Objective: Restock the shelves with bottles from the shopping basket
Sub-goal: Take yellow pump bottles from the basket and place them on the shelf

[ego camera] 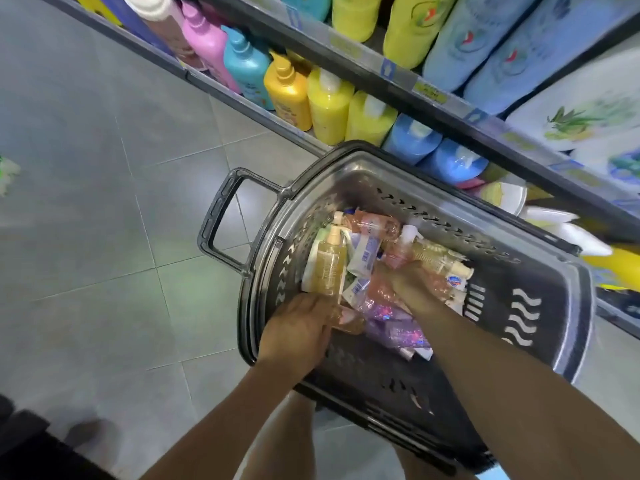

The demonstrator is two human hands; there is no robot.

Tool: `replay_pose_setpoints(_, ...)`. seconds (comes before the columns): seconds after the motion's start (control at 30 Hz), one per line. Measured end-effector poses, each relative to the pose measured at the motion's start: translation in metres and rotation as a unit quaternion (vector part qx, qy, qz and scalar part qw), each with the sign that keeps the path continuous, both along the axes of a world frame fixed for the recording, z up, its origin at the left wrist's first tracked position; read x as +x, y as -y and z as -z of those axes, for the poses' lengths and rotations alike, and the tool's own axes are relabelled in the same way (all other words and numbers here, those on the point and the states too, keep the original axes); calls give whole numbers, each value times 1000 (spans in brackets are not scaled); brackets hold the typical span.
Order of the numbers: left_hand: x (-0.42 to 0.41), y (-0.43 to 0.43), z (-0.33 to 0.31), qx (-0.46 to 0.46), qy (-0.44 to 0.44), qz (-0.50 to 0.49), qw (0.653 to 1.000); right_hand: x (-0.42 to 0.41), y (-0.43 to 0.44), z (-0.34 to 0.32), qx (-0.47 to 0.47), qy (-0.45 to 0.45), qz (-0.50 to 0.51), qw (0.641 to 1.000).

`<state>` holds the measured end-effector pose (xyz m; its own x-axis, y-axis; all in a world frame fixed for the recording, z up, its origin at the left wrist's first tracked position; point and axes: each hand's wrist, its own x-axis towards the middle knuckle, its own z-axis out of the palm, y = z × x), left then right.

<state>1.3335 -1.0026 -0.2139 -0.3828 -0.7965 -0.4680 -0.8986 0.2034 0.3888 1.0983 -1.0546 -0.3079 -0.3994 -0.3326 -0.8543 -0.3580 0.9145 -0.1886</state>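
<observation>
A dark grey shopping basket [540, 306] stands on the floor below me, holding several small bottles and tubes. My left hand [298, 329] is at the basket's near-left rim, fingers closed around the base of an amber pump bottle [329, 265] that lies pointing away from me. My right hand [408, 285] reaches deep into the pile among pink and clear bottles [381, 292]; its fingers are buried, so its grip is hidden. Purple glittery bottles [405, 332] lie between my two arms.
Shelves [381, 69] run diagonally along the upper right, stocked with large pink, teal, yellow and blue pump bottles [329, 109]. The basket's pull handle [221, 220] sticks out to the left. Grey floor tiles [104, 202] fill the left side.
</observation>
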Motion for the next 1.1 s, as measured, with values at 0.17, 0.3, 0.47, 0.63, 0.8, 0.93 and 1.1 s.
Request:
replay_pose_setpoints(0.17,-5,4,-5,36,2,-35,999,-12,-4,7,1,32,0,999)
replay_pose_setpoints(0.3,-14,18,0,182,-5,-145,972,-29,-21,-13,23,43,-12,999)
replay_pose_setpoints(0.47,-20,39,29,329,4,-240,913,-53,-44,-45,6,22,-34,999)
replay_pose_setpoints(0.63,-10,33,96,324,94,-131,932,-74,-61,-51,-20,5,-42,999)
replay_pose_setpoints(0.8,-19,39,84,295,113,-81,945,-83,-69,-49,-23,-11,-19,999)
replay_pose_setpoints(0.93,-20,37,79,286,110,-100,947,-87,-75,-49,-24,-9,3,1000)
replay_pose_setpoints(1.1,-27,32,51,265,89,-107,954,-88,-81,-67,-20,-15,2,1000)
